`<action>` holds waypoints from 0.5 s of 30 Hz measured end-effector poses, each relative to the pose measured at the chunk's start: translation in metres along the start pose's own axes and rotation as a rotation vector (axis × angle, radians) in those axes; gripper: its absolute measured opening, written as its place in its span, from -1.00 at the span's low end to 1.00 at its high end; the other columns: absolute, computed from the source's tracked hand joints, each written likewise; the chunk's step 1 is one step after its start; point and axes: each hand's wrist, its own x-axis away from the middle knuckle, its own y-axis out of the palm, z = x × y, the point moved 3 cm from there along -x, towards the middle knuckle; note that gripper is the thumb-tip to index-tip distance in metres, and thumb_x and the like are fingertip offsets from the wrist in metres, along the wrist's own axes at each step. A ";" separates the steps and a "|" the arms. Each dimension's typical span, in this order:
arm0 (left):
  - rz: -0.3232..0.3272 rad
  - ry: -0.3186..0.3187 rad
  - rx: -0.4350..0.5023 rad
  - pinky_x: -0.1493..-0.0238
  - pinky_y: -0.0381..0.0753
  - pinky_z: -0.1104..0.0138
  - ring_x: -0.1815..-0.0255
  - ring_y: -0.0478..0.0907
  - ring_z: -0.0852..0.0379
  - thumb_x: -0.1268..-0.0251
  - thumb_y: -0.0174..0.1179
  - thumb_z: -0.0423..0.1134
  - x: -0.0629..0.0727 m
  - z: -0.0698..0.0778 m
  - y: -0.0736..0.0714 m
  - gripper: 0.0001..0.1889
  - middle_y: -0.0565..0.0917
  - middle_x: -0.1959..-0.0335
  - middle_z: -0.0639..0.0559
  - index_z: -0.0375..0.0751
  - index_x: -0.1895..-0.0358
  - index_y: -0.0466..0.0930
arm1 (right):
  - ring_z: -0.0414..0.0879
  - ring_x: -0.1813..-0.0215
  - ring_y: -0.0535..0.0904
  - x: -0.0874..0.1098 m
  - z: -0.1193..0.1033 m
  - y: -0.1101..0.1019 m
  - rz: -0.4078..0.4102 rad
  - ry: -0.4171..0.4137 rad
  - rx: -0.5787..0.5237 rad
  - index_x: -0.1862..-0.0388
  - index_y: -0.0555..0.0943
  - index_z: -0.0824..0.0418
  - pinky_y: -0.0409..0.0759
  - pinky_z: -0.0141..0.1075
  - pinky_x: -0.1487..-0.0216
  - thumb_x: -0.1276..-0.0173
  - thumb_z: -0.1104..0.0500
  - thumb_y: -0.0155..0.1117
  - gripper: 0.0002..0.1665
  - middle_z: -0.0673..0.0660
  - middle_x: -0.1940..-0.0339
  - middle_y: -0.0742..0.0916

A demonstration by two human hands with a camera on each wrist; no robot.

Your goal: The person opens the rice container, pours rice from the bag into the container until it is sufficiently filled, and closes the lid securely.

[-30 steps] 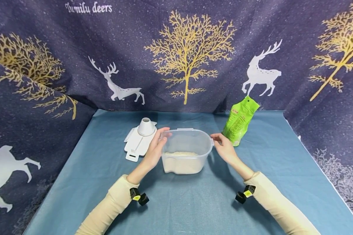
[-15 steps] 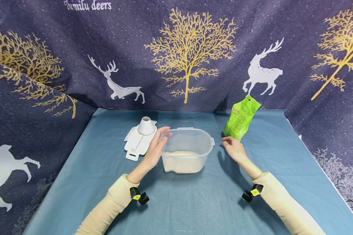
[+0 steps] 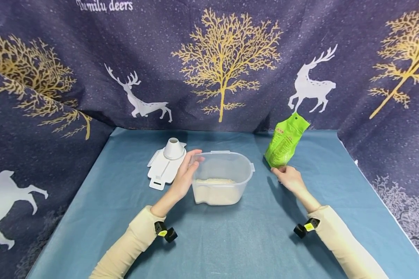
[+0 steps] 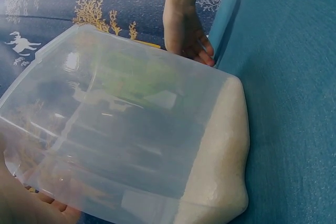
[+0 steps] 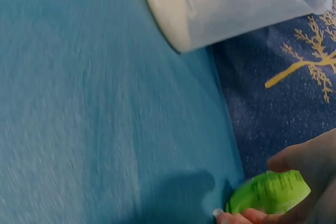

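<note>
Two hands [image 3: 182,176] [image 3: 290,179], one container [image 3: 219,167], one bag [image 3: 284,142].

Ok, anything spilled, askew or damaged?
Nothing clearly wrong. The tub stands upright, with no spill visible on the cloth around it. The green bag looks tilted in the head view, though that may be camera angle.

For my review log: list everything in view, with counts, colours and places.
Tub: one, clear, centre.
Rice-like fill: one layer, off-white, inside the tub.
Flat panel: one, white, left of the tub.
Cone: one, white, on the panel.
Bag: one, green, right of the tub.
Cloth: one, blue, beneath the tub.
Backdrop: one, dark blue with gold trees and white deer, behind.
Wrist cameras: two, black, at the sleeve cuffs.
Sleeves: two, cream, both forearms.
Left hand: one, bare, holding the tub's left end.
Right hand: one, bare, by the bag's base; contact unclear.
</note>
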 end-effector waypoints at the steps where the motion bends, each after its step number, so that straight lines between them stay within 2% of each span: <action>1: 0.000 -0.001 0.000 -0.37 0.19 -0.10 -0.29 0.35 -0.32 -0.49 -0.20 -0.33 0.000 0.000 0.000 -0.57 0.45 -0.15 -0.47 -0.45 -0.33 0.19 | -0.10 0.46 0.52 -0.001 0.001 -0.001 0.002 -0.001 0.014 0.33 0.67 0.28 0.39 -0.31 0.43 -0.39 -0.17 0.06 -0.46 0.12 0.49 0.71; 3: 0.002 -0.003 -0.004 -0.37 0.19 -0.10 -0.29 0.35 -0.32 -0.49 -0.21 -0.33 0.000 0.000 0.000 -0.58 0.45 -0.15 -0.46 -0.44 -0.33 0.19 | -0.06 0.45 0.51 -0.004 0.004 -0.001 0.006 -0.004 0.038 0.33 0.67 0.28 0.39 -0.29 0.43 -0.37 -0.18 0.10 -0.47 0.15 0.46 0.70; 5: 0.004 -0.003 -0.007 -0.37 0.18 -0.10 -0.29 0.36 -0.32 -0.49 -0.21 -0.33 0.000 0.000 -0.001 -0.58 0.45 -0.15 -0.46 -0.44 -0.33 0.20 | 0.03 0.37 0.53 -0.006 0.006 -0.001 -0.001 0.023 0.047 0.24 0.62 0.34 0.43 -0.23 0.39 -0.35 -0.20 0.14 -0.42 0.25 0.35 0.67; 8: 0.005 -0.006 -0.008 -0.38 0.18 -0.09 -0.30 0.35 -0.32 -0.49 -0.20 -0.32 0.000 0.000 -0.001 -0.58 0.45 -0.16 -0.46 -0.42 -0.33 0.20 | 0.28 0.08 0.54 -0.010 0.010 0.000 -0.003 0.076 0.028 -0.12 0.42 0.51 0.53 -0.03 0.16 -0.31 -0.21 0.20 -0.19 0.46 0.02 0.57; 10: 0.005 -0.008 -0.005 -0.38 0.18 -0.08 -0.31 0.35 -0.31 -0.49 -0.20 -0.32 0.000 0.000 -0.001 -0.57 0.45 -0.16 -0.46 -0.42 -0.33 0.20 | 0.40 -0.12 0.43 -0.013 0.013 0.001 -0.001 0.095 -0.011 -0.29 0.19 0.57 0.48 0.11 -0.03 -0.29 -0.21 0.22 -0.02 0.56 -0.14 0.45; 12: 0.005 -0.011 -0.002 -0.38 0.19 -0.08 -0.31 0.35 -0.30 -0.48 -0.19 -0.32 0.000 0.000 0.000 -0.57 0.45 -0.15 -0.46 -0.42 -0.33 0.21 | 0.44 -0.26 0.31 -0.015 0.014 0.002 0.015 0.079 -0.071 -0.40 -0.02 0.58 0.38 0.17 -0.19 -0.28 -0.17 0.26 0.11 0.60 -0.25 0.34; 15: 0.004 -0.018 -0.007 -0.38 0.19 -0.07 -0.32 0.35 -0.29 -0.48 -0.19 -0.33 0.000 -0.001 0.000 -0.58 0.46 -0.15 -0.46 -0.41 -0.33 0.21 | 0.39 -0.29 0.28 -0.017 0.013 0.003 0.059 0.053 -0.173 -0.43 -0.09 0.53 0.32 0.17 -0.25 -0.26 -0.10 0.31 0.14 0.57 -0.29 0.30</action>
